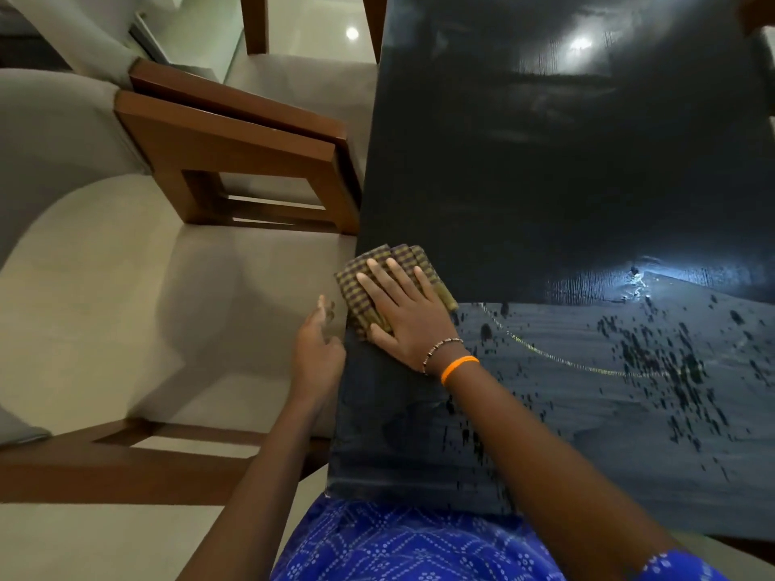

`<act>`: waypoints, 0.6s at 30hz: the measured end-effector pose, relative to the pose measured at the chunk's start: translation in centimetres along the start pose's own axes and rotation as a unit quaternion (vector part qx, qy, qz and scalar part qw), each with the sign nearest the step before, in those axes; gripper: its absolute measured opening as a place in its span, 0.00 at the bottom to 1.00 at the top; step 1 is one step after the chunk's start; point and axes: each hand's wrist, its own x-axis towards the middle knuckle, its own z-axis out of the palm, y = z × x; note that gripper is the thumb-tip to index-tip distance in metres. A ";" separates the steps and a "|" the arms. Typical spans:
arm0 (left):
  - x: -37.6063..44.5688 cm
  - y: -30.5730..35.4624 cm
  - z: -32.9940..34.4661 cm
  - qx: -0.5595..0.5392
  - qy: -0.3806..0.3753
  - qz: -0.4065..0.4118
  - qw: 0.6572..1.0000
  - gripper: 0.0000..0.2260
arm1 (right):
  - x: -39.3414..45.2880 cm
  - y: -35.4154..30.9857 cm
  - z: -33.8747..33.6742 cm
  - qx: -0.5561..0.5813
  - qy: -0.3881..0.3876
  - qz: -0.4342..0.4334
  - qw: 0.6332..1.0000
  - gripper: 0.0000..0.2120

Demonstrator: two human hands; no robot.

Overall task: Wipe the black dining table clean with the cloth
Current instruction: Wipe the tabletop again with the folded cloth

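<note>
The black dining table (pixel 566 169) fills the right half of the head view. Its near part looks dusty grey with dark streaks; the far part is darker and glossy. A folded checked cloth (pixel 369 287), yellow-brown and purple, lies at the table's left edge. My right hand (pixel 402 312) presses flat on the cloth with fingers spread; the wrist wears an orange band and a beaded bracelet. My left hand (pixel 316 350) hovers just off the table's left edge, below the cloth, cupped with fingers apart and holding nothing.
Two wooden-framed chairs with beige cushions stand close along the table's left side, one near (pixel 126 329) and one farther (pixel 235 136). A pale glossy floor (pixel 318 27) shows at the top. My blue patterned garment (pixel 398 543) touches the table's near edge.
</note>
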 end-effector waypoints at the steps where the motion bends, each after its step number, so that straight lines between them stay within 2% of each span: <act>1: 0.1 -0.1 0.1 -0.008 -0.001 0.000 1.000 0.29 | -0.8 0.9 -0.2 -0.003 0.001 0.009 1.000 0.34; 7: 0.3 0.4 1.3 -0.095 0.012 -0.039 0.995 0.23 | -6.1 9.8 -2.4 0.006 0.026 0.147 0.989 0.36; 11: 0.7 -0.1 1.1 -0.134 0.010 -0.054 0.989 0.21 | -9.9 14.8 -3.6 0.052 0.086 0.291 0.951 0.37; 14: 1.1 -0.7 0.9 -0.155 0.006 -0.060 0.986 0.19 | -10.8 14.9 -3.3 0.060 0.104 0.356 0.927 0.37; 18: 1.0 -1.7 0.7 -0.185 0.027 -0.070 0.980 0.18 | -8.3 11.3 -2.2 0.050 0.082 0.383 0.919 0.34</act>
